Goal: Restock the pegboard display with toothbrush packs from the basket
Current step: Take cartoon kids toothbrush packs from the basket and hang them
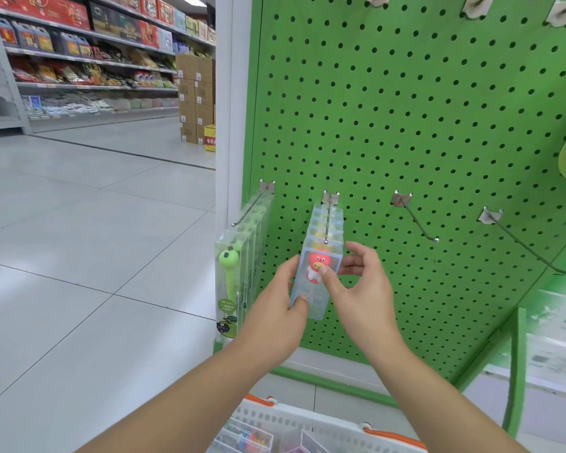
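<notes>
Clear plastic red-character toothbrush pack (317, 273) is gripped by left hand (283, 308) and right hand (356, 282) at the half-filled second metal hook (326, 220); two hooks and basket stock are left.

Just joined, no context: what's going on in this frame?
A person is restocking a green pegboard. Both hands, left hand and right hand, hold a clear toothbrush pack with a red character at the tip of the second hook, which already carries several packs. The hook to its left holds green packs; two hooks to the right are bare. The basket sits below.
</notes>
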